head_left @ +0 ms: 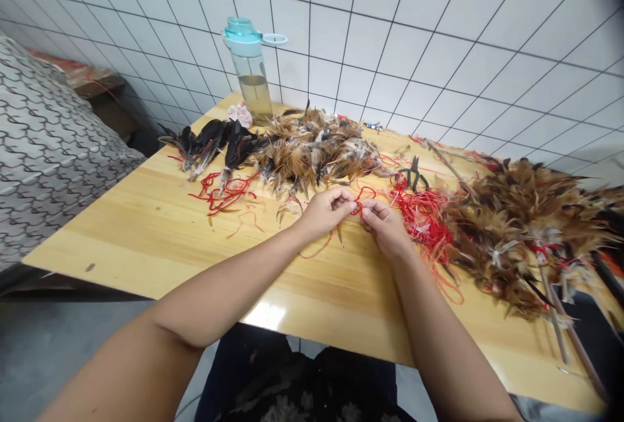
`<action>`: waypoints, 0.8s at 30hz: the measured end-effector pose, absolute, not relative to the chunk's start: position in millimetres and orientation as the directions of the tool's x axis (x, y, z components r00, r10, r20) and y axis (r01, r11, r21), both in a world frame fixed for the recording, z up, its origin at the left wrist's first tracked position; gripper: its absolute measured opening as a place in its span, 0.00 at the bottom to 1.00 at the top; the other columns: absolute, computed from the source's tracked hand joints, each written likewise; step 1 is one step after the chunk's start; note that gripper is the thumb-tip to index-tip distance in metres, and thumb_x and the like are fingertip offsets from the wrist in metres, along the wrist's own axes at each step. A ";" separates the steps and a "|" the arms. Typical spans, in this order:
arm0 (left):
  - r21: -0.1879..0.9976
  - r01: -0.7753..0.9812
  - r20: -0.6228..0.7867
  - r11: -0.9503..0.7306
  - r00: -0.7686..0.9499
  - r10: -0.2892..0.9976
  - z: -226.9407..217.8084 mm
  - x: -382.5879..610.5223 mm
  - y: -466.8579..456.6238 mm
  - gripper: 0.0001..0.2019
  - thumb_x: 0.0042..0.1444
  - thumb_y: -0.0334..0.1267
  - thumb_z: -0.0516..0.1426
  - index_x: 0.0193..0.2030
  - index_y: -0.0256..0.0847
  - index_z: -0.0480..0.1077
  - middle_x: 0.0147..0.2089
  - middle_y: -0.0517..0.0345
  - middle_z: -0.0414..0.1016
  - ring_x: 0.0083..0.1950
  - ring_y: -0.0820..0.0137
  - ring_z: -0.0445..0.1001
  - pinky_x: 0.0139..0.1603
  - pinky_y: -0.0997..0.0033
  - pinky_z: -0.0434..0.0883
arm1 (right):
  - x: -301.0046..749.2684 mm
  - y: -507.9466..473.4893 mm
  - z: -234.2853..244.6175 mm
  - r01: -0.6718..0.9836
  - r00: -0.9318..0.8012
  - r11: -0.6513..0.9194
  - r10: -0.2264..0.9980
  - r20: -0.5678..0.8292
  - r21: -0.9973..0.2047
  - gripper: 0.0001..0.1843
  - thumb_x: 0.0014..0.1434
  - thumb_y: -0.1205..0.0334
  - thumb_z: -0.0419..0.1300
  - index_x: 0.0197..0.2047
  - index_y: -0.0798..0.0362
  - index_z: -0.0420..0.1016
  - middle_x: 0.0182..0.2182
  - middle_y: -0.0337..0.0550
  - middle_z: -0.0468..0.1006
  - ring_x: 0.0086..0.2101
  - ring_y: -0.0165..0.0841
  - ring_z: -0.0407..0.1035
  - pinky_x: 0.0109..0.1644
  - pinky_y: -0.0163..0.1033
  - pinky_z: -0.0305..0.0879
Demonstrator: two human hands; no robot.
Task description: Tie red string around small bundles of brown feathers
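Note:
My left hand (327, 211) and my right hand (383, 224) meet over the middle of the table, thumbs and fingertips pinched on a thin red string (358, 206). A small loop of it shows between the fingertips. Part of the string hangs below my left hand, and more of it trails off behind toward a tangled heap of red string (424, 214) right of my right hand. Just beyond the hands lies a pile of brown feathers (312, 149). Black-handled scissors or snips (413, 176) rest at the back edge of the red heap.
Black feather bunches (219, 142) and loose red string (224, 194) lie at left. A water bottle (249, 71) stands near the tiled wall (341, 32). Feather dusters (531, 214) with sticks (553, 318) cover the right side of the wooden table (170, 240).

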State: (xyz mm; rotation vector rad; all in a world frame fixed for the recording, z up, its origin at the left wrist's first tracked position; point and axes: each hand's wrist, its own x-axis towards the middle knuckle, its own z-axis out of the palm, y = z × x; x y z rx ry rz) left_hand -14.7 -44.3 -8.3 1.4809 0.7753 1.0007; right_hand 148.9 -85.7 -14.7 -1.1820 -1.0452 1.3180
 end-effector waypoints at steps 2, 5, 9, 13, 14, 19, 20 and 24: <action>0.983 -0.006 0.166 -0.181 0.433 0.886 -10.6 -14.6 -44.0 0.09 0.54 0.41 0.60 0.35 0.37 0.71 0.31 0.60 0.72 0.33 0.74 0.68 0.36 0.74 0.64 | 143.5 -85.8 -16.3 -0.064 0.035 -0.048 0.998 -0.050 -0.997 0.19 0.43 0.48 0.72 0.34 0.50 0.75 0.26 0.34 0.71 0.27 0.28 0.63 0.33 0.35 0.61; 0.975 0.074 0.158 -0.209 0.425 0.891 -11.1 -15.5 -43.8 0.07 0.54 0.39 0.59 0.34 0.37 0.71 0.30 0.60 0.72 0.32 0.74 0.68 0.35 0.74 0.64 | 137.3 -86.2 -17.9 0.051 0.091 -0.012 0.996 -0.008 -0.999 0.16 0.46 0.48 0.69 0.31 0.50 0.74 0.25 0.34 0.70 0.28 0.30 0.62 0.34 0.37 0.61; 0.997 -0.022 0.077 -0.075 0.417 0.906 -8.2 -15.2 -44.3 0.07 0.52 0.39 0.60 0.34 0.37 0.70 0.29 0.62 0.72 0.29 0.77 0.66 0.33 0.75 0.62 | 134.6 -88.0 -19.3 0.147 0.156 0.017 0.987 0.040 -0.989 0.15 0.51 0.48 0.65 0.25 0.50 0.71 0.20 0.34 0.64 0.25 0.29 0.57 0.31 0.36 0.56; 0.929 -0.327 -0.033 0.172 0.390 0.920 -6.4 -13.7 -42.8 0.09 0.49 0.38 0.62 0.32 0.37 0.67 0.25 0.65 0.68 0.26 0.79 0.64 0.30 0.77 0.61 | 136.8 -89.3 -19.1 -0.029 0.142 -0.010 0.990 -0.014 -1.000 0.16 0.52 0.47 0.64 0.27 0.50 0.71 0.19 0.33 0.63 0.22 0.27 0.53 0.28 0.35 0.51; 0.898 -0.381 -0.061 0.222 0.392 0.918 -6.2 -13.7 -41.9 0.09 0.48 0.37 0.63 0.32 0.37 0.67 0.25 0.65 0.67 0.26 0.80 0.64 0.30 0.77 0.61 | 137.7 -89.2 -18.9 -0.075 0.146 -0.010 0.989 -0.021 -0.997 0.16 0.51 0.47 0.64 0.27 0.50 0.70 0.19 0.32 0.63 0.22 0.26 0.53 0.27 0.35 0.50; 0.781 -0.520 -0.136 0.347 0.401 0.906 -4.2 -16.2 -36.4 0.12 0.44 0.36 0.65 0.32 0.37 0.67 0.27 0.64 0.68 0.27 0.80 0.66 0.30 0.78 0.62 | 141.6 -87.9 -17.1 -0.212 0.163 -0.010 0.986 -0.045 -0.977 0.17 0.49 0.47 0.67 0.27 0.50 0.69 0.20 0.33 0.63 0.22 0.26 0.54 0.26 0.34 0.49; 0.765 -0.540 -0.134 0.350 0.398 0.908 -3.7 -17.2 -35.3 0.12 0.43 0.35 0.65 0.32 0.37 0.66 0.28 0.64 0.69 0.28 0.80 0.67 0.30 0.78 0.62 | 142.0 -87.7 -16.7 -0.225 0.155 -0.012 0.987 -0.048 -0.974 0.17 0.49 0.47 0.67 0.27 0.50 0.70 0.20 0.33 0.62 0.22 0.25 0.54 0.25 0.34 0.50; 0.729 -0.593 -0.127 0.343 0.375 0.918 -1.6 -22.2 -30.4 0.13 0.43 0.35 0.65 0.32 0.37 0.65 0.30 0.63 0.70 0.31 0.80 0.69 0.33 0.78 0.64 | 144.4 -86.9 -15.5 -0.255 0.141 -0.004 0.989 -0.041 -0.967 0.17 0.49 0.48 0.67 0.27 0.51 0.69 0.22 0.33 0.62 0.21 0.24 0.55 0.25 0.33 0.51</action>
